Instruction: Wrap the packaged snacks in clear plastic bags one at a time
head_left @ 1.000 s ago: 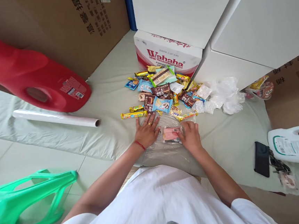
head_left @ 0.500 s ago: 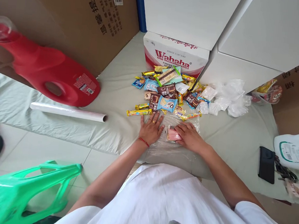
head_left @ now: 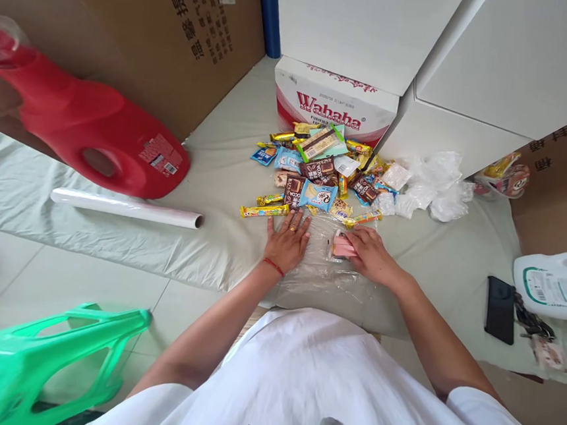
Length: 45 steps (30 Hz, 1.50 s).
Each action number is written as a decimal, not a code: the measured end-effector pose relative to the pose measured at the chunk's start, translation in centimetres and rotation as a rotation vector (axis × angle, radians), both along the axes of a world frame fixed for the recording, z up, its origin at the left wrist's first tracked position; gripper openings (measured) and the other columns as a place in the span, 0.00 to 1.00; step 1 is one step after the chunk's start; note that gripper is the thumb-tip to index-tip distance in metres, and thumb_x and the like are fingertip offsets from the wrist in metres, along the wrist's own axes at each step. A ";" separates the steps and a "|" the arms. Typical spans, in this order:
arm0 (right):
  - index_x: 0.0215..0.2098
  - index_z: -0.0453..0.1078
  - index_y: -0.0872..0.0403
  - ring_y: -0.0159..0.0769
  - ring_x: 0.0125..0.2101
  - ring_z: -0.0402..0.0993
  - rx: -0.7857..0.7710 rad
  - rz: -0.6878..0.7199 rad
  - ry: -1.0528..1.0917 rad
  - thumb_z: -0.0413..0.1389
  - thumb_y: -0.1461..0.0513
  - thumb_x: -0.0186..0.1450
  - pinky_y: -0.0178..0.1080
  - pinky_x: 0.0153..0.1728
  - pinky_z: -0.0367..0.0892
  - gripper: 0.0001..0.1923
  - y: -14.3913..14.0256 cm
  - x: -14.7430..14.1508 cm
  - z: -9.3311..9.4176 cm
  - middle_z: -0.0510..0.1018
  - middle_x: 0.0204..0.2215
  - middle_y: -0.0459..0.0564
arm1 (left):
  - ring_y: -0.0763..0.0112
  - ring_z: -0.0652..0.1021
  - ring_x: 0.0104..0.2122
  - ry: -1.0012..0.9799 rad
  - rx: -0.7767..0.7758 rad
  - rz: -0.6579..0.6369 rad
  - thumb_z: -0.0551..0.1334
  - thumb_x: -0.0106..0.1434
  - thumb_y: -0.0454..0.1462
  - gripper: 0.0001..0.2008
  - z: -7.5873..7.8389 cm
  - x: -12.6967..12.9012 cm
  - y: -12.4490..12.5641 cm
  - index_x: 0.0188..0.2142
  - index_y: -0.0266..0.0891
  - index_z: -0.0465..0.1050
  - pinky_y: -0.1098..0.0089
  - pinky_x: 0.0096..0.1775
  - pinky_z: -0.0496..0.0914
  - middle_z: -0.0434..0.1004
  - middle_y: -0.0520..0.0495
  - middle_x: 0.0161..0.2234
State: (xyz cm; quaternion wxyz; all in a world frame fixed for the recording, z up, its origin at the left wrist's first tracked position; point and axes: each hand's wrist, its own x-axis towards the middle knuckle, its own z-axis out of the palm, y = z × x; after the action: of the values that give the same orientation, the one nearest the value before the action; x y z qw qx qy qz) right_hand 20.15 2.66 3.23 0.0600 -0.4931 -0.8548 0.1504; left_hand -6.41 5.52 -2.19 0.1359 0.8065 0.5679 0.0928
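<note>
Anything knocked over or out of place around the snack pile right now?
The red detergent jug lies on its side on the sheet, and the white jug at right also lies flat. The snack packets sit in a loose heap. The right hand holds a pink packet on clear film.

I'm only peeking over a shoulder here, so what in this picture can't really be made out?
- Pink packet, head view: partly covered by the right hand; print too small.
- Clear film sheet: under left hand; edges hard to trace.
- White jug: cut off by the right edge.
- Snack pile: lower packets buried.
</note>
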 end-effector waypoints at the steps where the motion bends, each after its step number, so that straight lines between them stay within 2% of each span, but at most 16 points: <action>1: 0.70 0.60 0.56 0.57 0.63 0.59 0.016 -0.002 0.018 0.54 0.63 0.69 0.61 0.62 0.58 0.31 0.3 -0.4 0.1 0.71 0.59 0.65 | 0.56 0.51 0.74 -0.002 0.001 -0.001 0.40 0.76 0.45 0.29 0.0 0.0 0.0 0.73 0.48 0.53 0.33 0.68 0.34 0.49 0.45 0.74; 3: 0.70 0.60 0.55 0.56 0.64 0.58 0.035 0.006 0.033 0.52 0.62 0.71 0.61 0.64 0.56 0.30 0.9 -1.6 0.1 0.69 0.60 0.65 | 0.56 0.51 0.74 -0.005 0.006 -0.001 0.39 0.76 0.45 0.29 0.1 0.0 0.0 0.73 0.47 0.53 0.33 0.68 0.35 0.49 0.45 0.74; 8: 0.70 0.60 0.58 0.57 0.69 0.53 -0.021 -0.003 -0.067 0.52 0.63 0.71 0.66 0.68 0.44 0.29 1.8 -4.3 -0.9 0.67 0.65 0.66 | 0.57 0.51 0.74 0.001 0.010 0.016 0.39 0.76 0.45 0.29 0.1 0.0 0.0 0.73 0.46 0.53 0.34 0.69 0.37 0.50 0.45 0.74; 13: 0.72 0.55 0.58 0.58 0.71 0.48 -0.001 0.059 -0.066 0.56 0.52 0.70 0.67 0.68 0.40 0.37 1.6 -4.0 -1.4 0.63 0.68 0.66 | 0.58 0.51 0.74 0.000 0.020 0.015 0.39 0.76 0.45 0.29 0.0 0.1 -0.1 0.73 0.46 0.55 0.34 0.69 0.37 0.49 0.45 0.74; 17: 0.73 0.54 0.55 0.55 0.71 0.48 0.017 0.130 -0.104 0.54 0.56 0.72 0.68 0.69 0.36 0.34 1.7 -3.5 -1.9 0.63 0.69 0.63 | 0.56 0.54 0.73 -0.050 0.021 0.024 0.40 0.76 0.45 0.29 0.1 -0.3 0.1 0.72 0.45 0.56 0.35 0.69 0.40 0.51 0.44 0.74; 22: 0.74 0.52 0.53 0.56 0.72 0.48 0.071 0.136 0.013 0.54 0.47 0.71 0.68 0.69 0.39 0.39 0.6 -1.9 -0.7 0.57 0.72 0.64 | 0.58 0.56 0.73 -0.270 0.130 0.103 0.45 0.74 0.42 0.27 0.0 -2.4 0.1 0.69 0.41 0.61 0.47 0.70 0.53 0.57 0.40 0.72; 25: 0.70 0.59 0.51 0.54 0.67 0.58 0.112 0.111 0.152 0.54 0.49 0.72 0.64 0.67 0.51 0.32 -2.5 -0.2 0.8 0.66 0.65 0.62 | 0.54 0.57 0.72 -0.346 0.285 0.159 0.51 0.71 0.40 0.22 0.3 -4.3 -1.4 0.62 0.41 0.70 0.45 0.69 0.55 0.67 0.37 0.67; 27: 0.66 0.65 0.50 0.53 0.60 0.66 0.086 0.119 0.216 0.56 0.51 0.71 0.61 0.62 0.63 0.27 -5.2 1.1 1.2 0.73 0.57 0.62 | 0.51 0.65 0.68 -0.369 0.348 0.062 0.55 0.69 0.38 0.17 0.5 -5.5 -3.1 0.54 0.43 0.74 0.43 0.67 0.60 0.74 0.38 0.59; 30: 0.60 0.69 0.51 0.52 0.55 0.71 0.029 0.147 0.219 0.58 0.53 0.70 0.58 0.55 0.71 0.23 -9.2 2.7 -0.1 0.75 0.52 0.61 | 0.52 0.72 0.63 -0.399 0.302 -0.345 0.60 0.67 0.40 0.10 0.8 -7.1 -5.7 0.46 0.43 0.75 0.46 0.62 0.69 0.79 0.39 0.51; 32: 0.58 0.71 0.51 0.51 0.53 0.72 0.032 0.105 0.219 0.57 0.56 0.71 0.58 0.53 0.73 0.18 -11.0 3.4 -1.9 0.77 0.51 0.60 | 0.50 0.70 0.65 -0.366 0.226 -0.552 0.64 0.66 0.45 0.12 0.6 -7.9 -7.1 0.45 0.42 0.75 0.47 0.62 0.70 0.78 0.36 0.52; 34: 0.55 0.73 0.48 0.49 0.51 0.74 0.063 0.017 0.261 0.53 0.60 0.73 0.57 0.51 0.75 0.14 -12.1 3.7 -3.7 0.78 0.48 0.58 | 0.48 0.68 0.66 -0.296 0.167 -0.613 0.66 0.65 0.49 0.16 0.3 -8.6 -8.0 0.45 0.40 0.75 0.45 0.65 0.66 0.78 0.34 0.54; 37: 0.50 0.75 0.45 0.47 0.46 0.77 0.087 -0.087 0.338 0.49 0.62 0.74 0.55 0.47 0.76 0.13 -12.8 3.5 -5.0 0.81 0.44 0.55 | 0.53 0.69 0.66 -0.250 0.126 -0.586 0.62 0.69 0.41 0.08 -0.1 -9.5 -9.1 0.43 0.42 0.77 0.45 0.68 0.61 0.79 0.39 0.54; 39: 0.46 0.75 0.46 0.45 0.43 0.77 0.033 -0.103 0.378 0.49 0.61 0.75 0.53 0.46 0.75 0.13 -12.8 3.3 -4.3 0.81 0.42 0.54 | 0.58 0.71 0.65 -0.290 0.121 -0.563 0.58 0.71 0.34 0.09 0.1 -9.8 -9.6 0.42 0.44 0.77 0.48 0.68 0.62 0.81 0.42 0.53; 41: 0.42 0.74 0.47 0.43 0.38 0.76 -0.053 -0.118 0.417 0.47 0.59 0.75 0.49 0.42 0.75 0.12 -12.0 3.2 -2.7 0.80 0.36 0.52 | 0.61 0.73 0.63 -0.352 0.094 -0.517 0.55 0.71 0.32 0.12 0.6 -9.9 -9.3 0.42 0.44 0.77 0.52 0.65 0.67 0.83 0.43 0.49; 43: 0.38 0.72 0.48 0.42 0.34 0.74 -0.129 -0.168 0.448 0.47 0.56 0.76 0.45 0.38 0.73 0.14 -10.1 3.5 -0.7 0.78 0.32 0.50 | 0.62 0.77 0.58 -0.397 0.021 -0.427 0.53 0.72 0.34 0.11 1.4 -9.8 -7.9 0.42 0.44 0.75 0.57 0.59 0.73 0.83 0.43 0.45; 45: 0.37 0.70 0.49 0.40 0.33 0.73 -0.179 -0.243 0.473 0.47 0.53 0.75 0.42 0.37 0.70 0.15 -7.2 4.0 0.9 0.76 0.31 0.49 | 0.62 0.81 0.49 -0.411 -0.079 -0.314 0.53 0.72 0.38 0.11 2.3 -9.6 -5.0 0.40 0.44 0.74 0.62 0.50 0.76 0.83 0.44 0.42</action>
State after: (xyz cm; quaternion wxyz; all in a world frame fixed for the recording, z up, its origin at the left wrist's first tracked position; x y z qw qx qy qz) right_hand 24.17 -4.50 4.14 0.2316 -0.5463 -0.7351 0.3280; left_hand -16.06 0.50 0.08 0.2926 0.8429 0.3996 0.2101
